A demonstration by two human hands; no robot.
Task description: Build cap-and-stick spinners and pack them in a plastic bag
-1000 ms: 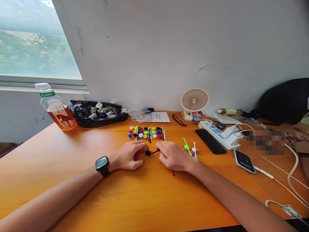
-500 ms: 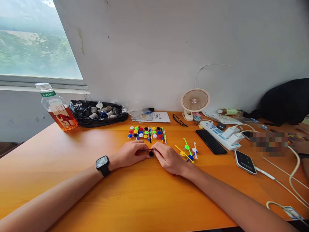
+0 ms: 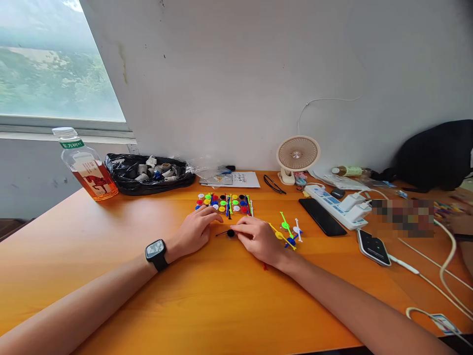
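A small black disc on a thin black stick [image 3: 229, 233] lies between my hands on the orange table [image 3: 221, 301]. My right hand [image 3: 260, 238] pinches the disc end with its fingertips. My left hand [image 3: 197, 230], with a black watch on the wrist, has its fingers stretched toward a cluster of coloured discs and sticks [image 3: 224, 203] just behind, touching its near edge. Several finished disc-and-stick pieces [image 3: 288, 230] in green, yellow, blue and white lie right of my right hand.
A tea bottle [image 3: 86, 165] and a black bag of small parts [image 3: 148, 173] stand at the back left. A small fan [image 3: 297, 157], a power strip [image 3: 338, 204], two phones [image 3: 323, 216] and cables fill the right side. Another person's hand [image 3: 460, 222] shows at the right edge.
My left hand has let go of the black stick and reached forward to the coloured pile. My right hand still holds the black disc, which has barely moved.
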